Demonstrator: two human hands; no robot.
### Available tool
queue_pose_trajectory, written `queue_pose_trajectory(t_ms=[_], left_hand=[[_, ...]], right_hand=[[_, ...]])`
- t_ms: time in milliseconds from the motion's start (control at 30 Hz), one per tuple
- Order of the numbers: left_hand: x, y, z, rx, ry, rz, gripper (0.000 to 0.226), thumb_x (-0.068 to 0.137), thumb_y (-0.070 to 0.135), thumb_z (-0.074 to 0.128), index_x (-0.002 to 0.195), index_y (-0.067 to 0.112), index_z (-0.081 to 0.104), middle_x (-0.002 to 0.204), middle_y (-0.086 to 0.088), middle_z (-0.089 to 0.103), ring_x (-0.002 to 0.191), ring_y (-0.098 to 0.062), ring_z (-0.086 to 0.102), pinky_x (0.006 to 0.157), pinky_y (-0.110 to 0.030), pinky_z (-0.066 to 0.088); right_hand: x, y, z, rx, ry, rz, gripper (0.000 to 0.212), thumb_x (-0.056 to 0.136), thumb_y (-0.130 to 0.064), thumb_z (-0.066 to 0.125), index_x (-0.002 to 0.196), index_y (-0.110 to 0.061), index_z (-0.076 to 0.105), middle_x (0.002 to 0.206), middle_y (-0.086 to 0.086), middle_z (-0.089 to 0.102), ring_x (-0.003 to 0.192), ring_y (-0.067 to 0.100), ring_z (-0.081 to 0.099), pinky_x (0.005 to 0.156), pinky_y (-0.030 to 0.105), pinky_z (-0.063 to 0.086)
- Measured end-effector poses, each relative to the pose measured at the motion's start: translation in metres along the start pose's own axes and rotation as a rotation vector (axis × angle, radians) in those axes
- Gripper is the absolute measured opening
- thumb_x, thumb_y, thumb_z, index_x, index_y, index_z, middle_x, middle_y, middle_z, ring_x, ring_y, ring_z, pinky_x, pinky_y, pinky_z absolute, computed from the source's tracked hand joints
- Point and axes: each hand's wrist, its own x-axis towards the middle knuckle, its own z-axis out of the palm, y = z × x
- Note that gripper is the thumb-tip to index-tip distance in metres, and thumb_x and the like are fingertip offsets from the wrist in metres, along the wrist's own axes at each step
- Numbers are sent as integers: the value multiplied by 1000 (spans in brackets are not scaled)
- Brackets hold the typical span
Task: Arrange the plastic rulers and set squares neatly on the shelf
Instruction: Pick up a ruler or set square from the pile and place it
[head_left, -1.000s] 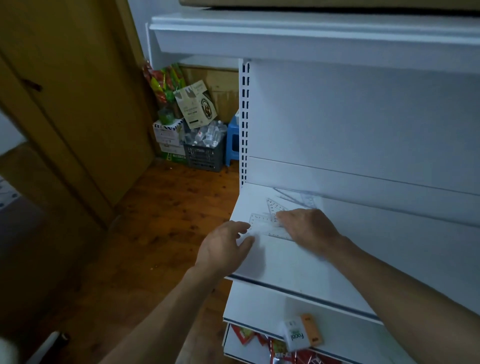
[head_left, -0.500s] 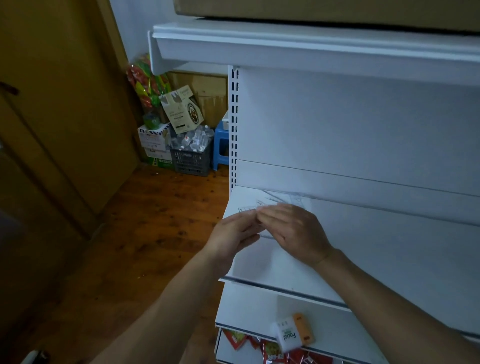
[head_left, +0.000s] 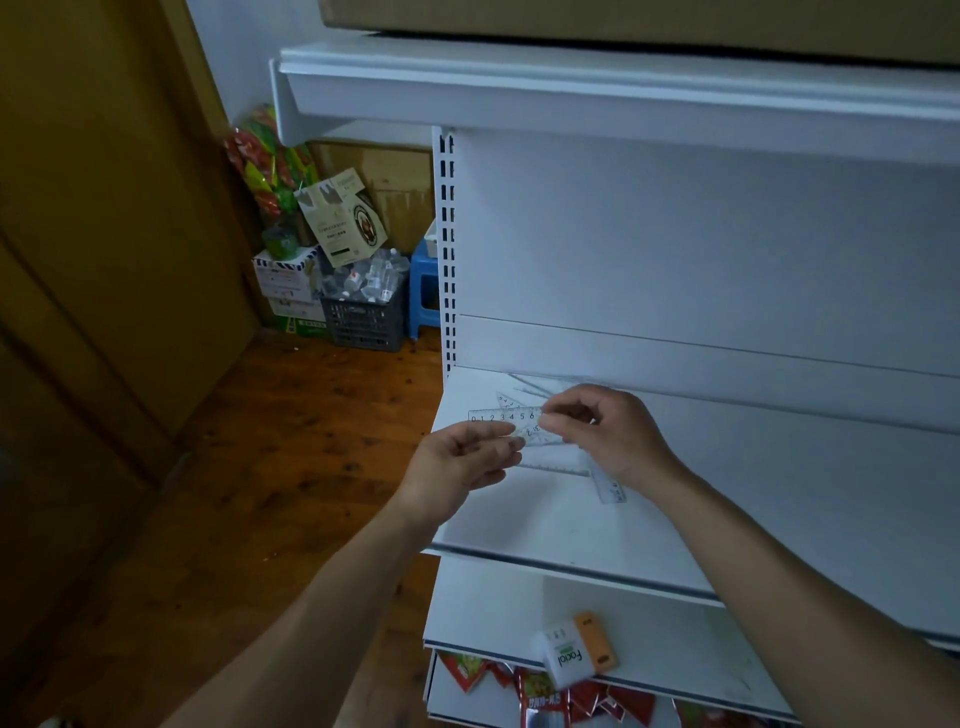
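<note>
Clear plastic rulers and set squares (head_left: 540, 387) lie in a loose pile near the left end of a white metal shelf (head_left: 519, 525), the rearmost ones close to its back panel. Above, an upper white shelf (head_left: 571, 88) juts forward, carrying a brown cardboard box (head_left: 623, 21). Below, a lower white shelf (head_left: 493, 613) bears a white-and-orange packet (head_left: 576, 652) at its front edge, and red snack wrappers (head_left: 545, 696) show under that. Left of the rack, on the wooden floor (head_left: 260, 467), stand a dark plastic crate (head_left: 363, 322) filled with small bottles, a blue plastic stool (head_left: 422, 299) and stacked cartons (head_left: 285, 280).

Both forearms reach over the front of the shelf, and the right hand (head_left: 608, 431) hides the right part of the pile. A transparent numbered ruler (head_left: 501, 416) sits level across the pile, held between both hands. The left hand (head_left: 462, 462) pinches its lower edge between thumb and curled fingers. The right hand pinches its right end with thumb and forefinger, the other fingers curled. The zero end juts out to the left of the left hand. A set-square corner (head_left: 511, 401) pokes above the ruler's upper edge. Another ruler end (head_left: 609, 488) sticks out from under the right hand toward the shelf front.
</note>
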Motion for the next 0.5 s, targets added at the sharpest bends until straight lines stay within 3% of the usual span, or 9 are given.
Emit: queue_pose_trajectory(t_ms=[100,200,500], left_hand=[[3,-5,13,102,130,57,11,90,9,62,96,16,69,92,-3,74,88,-20,70,77,-26,57],[7,-9,32,223,158,98,11,92,11,61,96,19,69,89,2,73,83,-15,70,77,-25,57],[7,-4,138,42,-106,67,14,89,6,63,101,12,68,87,-6,75,84,-18,72,75,-24,56]], right_hand=[[-9,2,0,-13,78,22,5,76,-27,77,76,-28,72,71,-13,70,65,2,63,66,17,49],[-19,9,-10,-26,157,48,9,77,-27,77,73,-32,70,69,-14,69,63,4,63,67,20,50],[-86,50,-108,173,322,219,3,78,-20,77,78,-20,74,65,-8,66,56,5,57,60,20,47]])
